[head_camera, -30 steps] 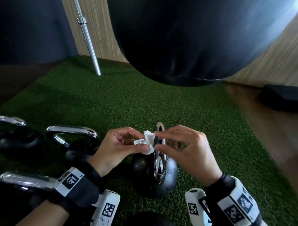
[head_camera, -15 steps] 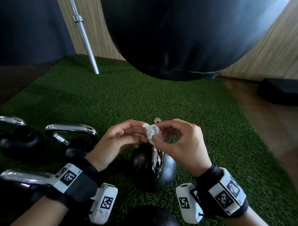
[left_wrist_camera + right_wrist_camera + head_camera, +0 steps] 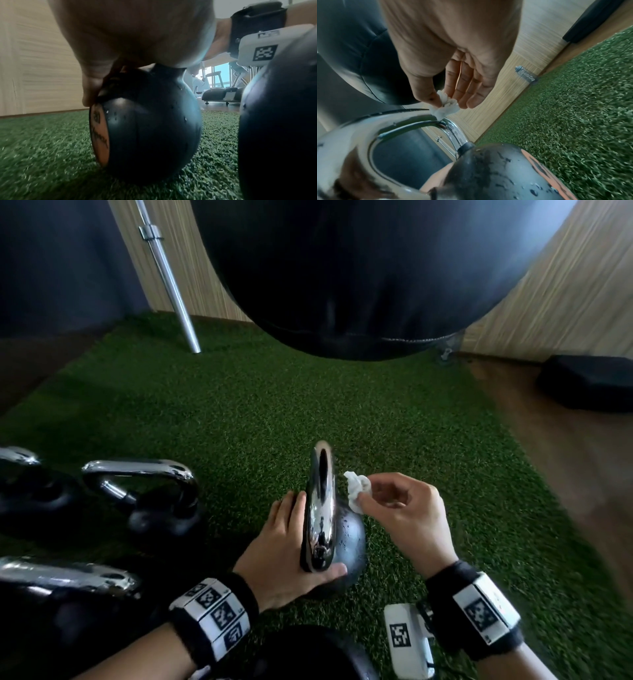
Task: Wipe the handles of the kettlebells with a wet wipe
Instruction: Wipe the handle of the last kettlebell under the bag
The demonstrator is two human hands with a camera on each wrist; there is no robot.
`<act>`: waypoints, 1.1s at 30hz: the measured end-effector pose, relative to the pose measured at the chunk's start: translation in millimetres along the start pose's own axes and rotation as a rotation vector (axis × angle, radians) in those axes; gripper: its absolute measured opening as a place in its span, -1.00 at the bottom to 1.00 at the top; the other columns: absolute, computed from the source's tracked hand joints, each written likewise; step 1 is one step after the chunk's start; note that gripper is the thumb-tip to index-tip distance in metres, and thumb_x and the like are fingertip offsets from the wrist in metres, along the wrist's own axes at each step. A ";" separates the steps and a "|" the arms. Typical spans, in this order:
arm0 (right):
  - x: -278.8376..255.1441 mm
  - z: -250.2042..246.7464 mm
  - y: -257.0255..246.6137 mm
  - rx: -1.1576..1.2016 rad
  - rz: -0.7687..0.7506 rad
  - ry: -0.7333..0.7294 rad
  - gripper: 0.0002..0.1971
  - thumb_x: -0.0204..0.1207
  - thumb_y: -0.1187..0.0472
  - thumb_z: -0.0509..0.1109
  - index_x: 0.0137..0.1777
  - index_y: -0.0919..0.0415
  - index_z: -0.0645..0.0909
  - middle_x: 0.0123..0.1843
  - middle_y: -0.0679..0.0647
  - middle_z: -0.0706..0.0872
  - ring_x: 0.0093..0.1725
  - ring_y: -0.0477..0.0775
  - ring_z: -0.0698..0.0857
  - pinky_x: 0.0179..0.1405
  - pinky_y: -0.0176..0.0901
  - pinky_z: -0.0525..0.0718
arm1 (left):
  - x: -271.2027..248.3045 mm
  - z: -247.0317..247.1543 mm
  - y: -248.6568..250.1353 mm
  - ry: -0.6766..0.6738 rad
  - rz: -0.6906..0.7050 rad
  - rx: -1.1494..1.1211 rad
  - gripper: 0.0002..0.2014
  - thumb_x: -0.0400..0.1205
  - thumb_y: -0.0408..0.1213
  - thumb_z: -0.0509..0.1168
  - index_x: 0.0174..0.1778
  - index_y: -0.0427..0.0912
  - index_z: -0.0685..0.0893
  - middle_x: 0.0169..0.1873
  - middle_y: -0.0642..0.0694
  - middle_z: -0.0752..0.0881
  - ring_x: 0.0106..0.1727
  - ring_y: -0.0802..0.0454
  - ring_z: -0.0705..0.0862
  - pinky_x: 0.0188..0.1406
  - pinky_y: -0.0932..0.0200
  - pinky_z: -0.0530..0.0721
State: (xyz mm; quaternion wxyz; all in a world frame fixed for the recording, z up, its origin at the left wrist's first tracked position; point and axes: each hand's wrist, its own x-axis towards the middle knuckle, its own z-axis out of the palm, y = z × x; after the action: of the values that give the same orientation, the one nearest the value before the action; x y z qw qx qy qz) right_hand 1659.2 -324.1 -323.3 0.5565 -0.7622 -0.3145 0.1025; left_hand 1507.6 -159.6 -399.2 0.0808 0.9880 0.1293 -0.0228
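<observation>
A black kettlebell (image 3: pixel 349 546) with a chrome handle (image 3: pixel 320 508) stands on green turf in front of me. My left hand (image 3: pixel 291 542) holds it low down, fingers along its left side and thumb round the near foot of the handle. In the left wrist view my palm sits on top of the kettlebell (image 3: pixel 150 128). My right hand (image 3: pixel 404 518) pinches a crumpled white wipe (image 3: pixel 358 491) between thumb and forefinger, just right of the handle. From the right wrist, the wipe (image 3: pixel 444 108) touches the handle (image 3: pixel 402 121) at its far upper bend.
Three more chrome-handled kettlebells (image 3: pixel 147 494) (image 3: pixel 20 474) (image 3: pixel 68 580) stand to the left, and another dark one (image 3: pixel 308 652) sits close below me. A big black punching bag (image 3: pixel 376 268) hangs ahead. A barbell (image 3: pixel 168 275) leans on the wall. A black pad (image 3: pixel 589 381) lies on wooden floor at right.
Both hands were pinching the wipe above the handle. Now my left hand has let go and dropped onto the kettlebell, and my right hand carries the wipe alone to the handle's right side.
</observation>
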 end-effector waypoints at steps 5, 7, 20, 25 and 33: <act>3.0 8.0 11.1 -0.014 0.087 0.003 -0.83 0.44 0.16 0.66 0.01 0.00 0.82 -0.16 -0.12 0.86 -0.22 -0.23 0.82 -0.19 -0.42 0.76 | 0.8 2.0 -2.7 0.106 0.011 -0.139 0.12 0.53 0.59 -0.14 0.81 -0.21 -0.10 0.79 -0.19 0.05 0.82 -0.06 -0.13 0.80 -0.13 0.01; 6.7 13.5 16.0 -0.028 0.132 0.021 -0.84 0.43 0.14 0.66 -0.02 -0.02 0.82 -0.17 -0.13 0.86 -0.23 -0.25 0.81 -0.19 -0.41 0.78 | 0.9 -2.8 -5.3 0.106 0.050 -0.180 0.11 0.54 0.57 -0.07 0.80 -0.21 -0.08 0.78 -0.19 0.08 0.81 -0.06 -0.07 0.79 -0.12 0.05; 38.8 49.1 31.4 -0.119 0.169 -0.030 -0.82 0.43 0.08 0.66 0.03 -0.01 0.89 -0.11 -0.17 0.89 -0.11 -0.19 0.84 0.11 -0.02 0.84 | -12.2 -34.8 -18.2 0.003 0.106 -0.579 0.11 0.37 0.19 0.65 0.47 0.61 -0.18 0.60 0.43 0.03 0.78 0.12 0.01 0.80 -0.10 0.09; 49.7 45.3 20.2 -0.055 0.083 0.056 -0.77 0.44 0.06 0.66 0.09 -0.02 0.83 -0.03 -0.14 0.88 -0.04 -0.13 0.85 0.13 -0.02 0.83 | -11.4 -30.7 -17.7 0.017 0.059 -0.555 0.31 0.24 0.14 0.74 0.25 0.87 -0.38 0.24 0.73 -0.05 0.78 0.13 -0.02 0.79 -0.14 0.12; 54.7 40.8 17.2 -0.179 -0.042 0.020 -0.68 0.44 0.18 0.67 0.19 0.10 0.83 -0.01 -0.12 0.86 -0.06 -0.25 0.80 0.10 -0.24 0.79 | -12.5 -31.8 -18.2 0.029 0.035 -0.629 0.34 0.21 0.13 0.76 0.25 0.94 -0.37 0.34 0.73 -0.01 0.78 0.07 0.02 0.74 -0.27 0.25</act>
State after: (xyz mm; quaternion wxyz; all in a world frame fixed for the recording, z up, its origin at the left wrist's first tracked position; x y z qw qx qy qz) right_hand 1687.6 -262.8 -343.1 0.4915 -0.8031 -0.3325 0.0547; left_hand 1491.5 -140.1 -369.8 0.3809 0.9169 0.1141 0.0337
